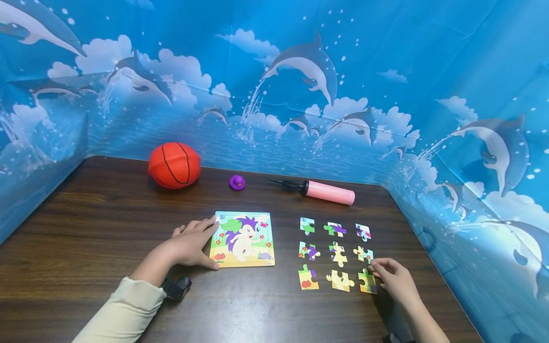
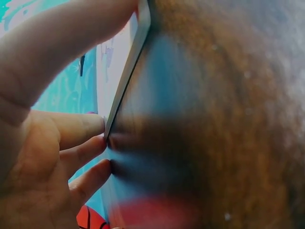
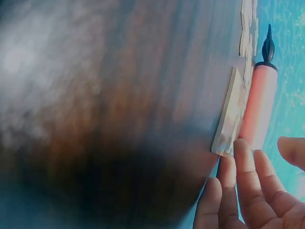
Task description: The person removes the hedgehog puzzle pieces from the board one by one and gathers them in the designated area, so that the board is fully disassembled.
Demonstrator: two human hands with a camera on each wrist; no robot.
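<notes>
A square puzzle board with a purple-haired hedgehog picture lies left of centre in the head view. My left hand rests against its left side, thumb at the near corner and fingers spread toward the far corner. In the left wrist view, fingertips touch the board's edge. To the right, several loose jigsaw pieces lie apart in three rows. My right hand is beside the near right piece, fingertips right at its edge. The right wrist view shows these fingers fairly straight, with the thumb apart from them.
Behind the board and pieces are a red ball, a small purple duck and a pink hand pump with a black nozzle. A dolphin-printed curtain borders the dark wooden table at the back and sides.
</notes>
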